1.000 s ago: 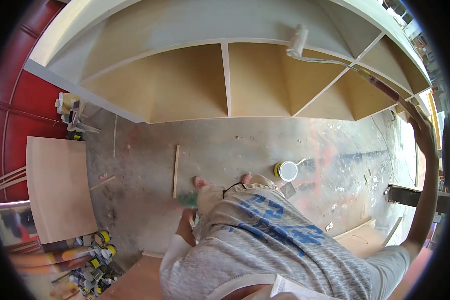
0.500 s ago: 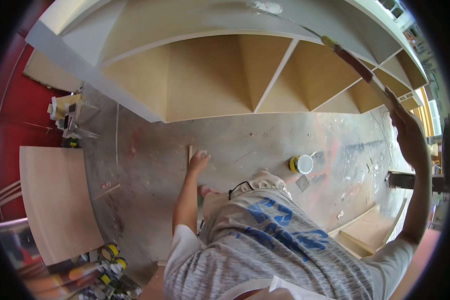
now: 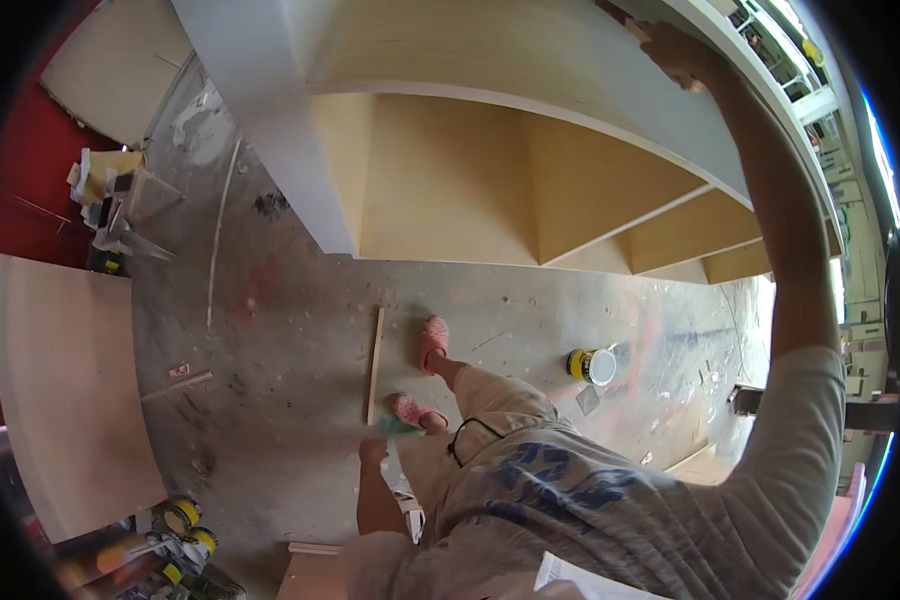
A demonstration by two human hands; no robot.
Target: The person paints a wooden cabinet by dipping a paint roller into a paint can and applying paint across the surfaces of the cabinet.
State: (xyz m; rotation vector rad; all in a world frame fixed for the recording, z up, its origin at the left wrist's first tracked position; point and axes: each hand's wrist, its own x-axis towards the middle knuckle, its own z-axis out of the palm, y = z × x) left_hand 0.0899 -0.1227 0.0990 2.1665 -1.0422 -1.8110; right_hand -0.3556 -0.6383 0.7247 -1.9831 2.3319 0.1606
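My right hand [image 3: 675, 58], raised high, is closed round the brown handle [image 3: 612, 12] of a paint roller in the upper opening of a large shelf unit [image 3: 322, 170]. The rest of the tool is cut off by the top edge of the picture. Pale boards form the unit's lower compartments, and its outer side is whitish grey. My left hand [image 3: 373, 452] hangs low by my leg, fingers curled in, with nothing visible in it. Near it a thin wooden strip [image 3: 375, 365] lies on the floor.
My feet wear pink clogs [image 3: 435, 345]. A yellow and black paint can [image 3: 592, 366] stands on the stained floor [image 3: 300, 350], right of my legs. At the left lie a curved pale panel [image 3: 75, 390] and a small stool [image 3: 130, 215]. Several cans [image 3: 182, 515] crowd the lower left.
The view has shifted, and more of the shelf unit's left end shows. My right arm reaches deeper into the upper opening; the roller's rod and white head have left view. My left hand has dropped lower.
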